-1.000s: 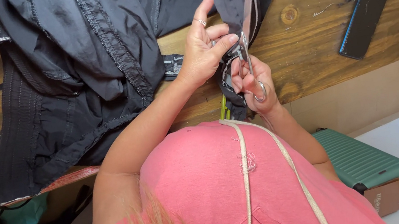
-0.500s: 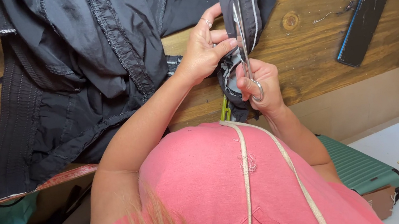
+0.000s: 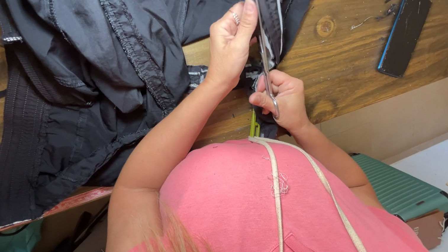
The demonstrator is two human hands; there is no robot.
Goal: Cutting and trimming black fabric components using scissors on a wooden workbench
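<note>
A home sewing corner is showing here: black garments (image 3: 90, 75) are lying across a wooden worktable (image 3: 339, 59), a measuring tape (image 3: 276, 195) is hanging round the neck.

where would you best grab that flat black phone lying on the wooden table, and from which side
Grip the black phone across its two long edges near the middle, coming down from above. It lies flat and angled on the wooden table, apart from the dark garment and both busy hands, with only thread scraps near its upper end. A flat slab gives no top hold, so pinching the narrow width is probably steadiest.
</note>
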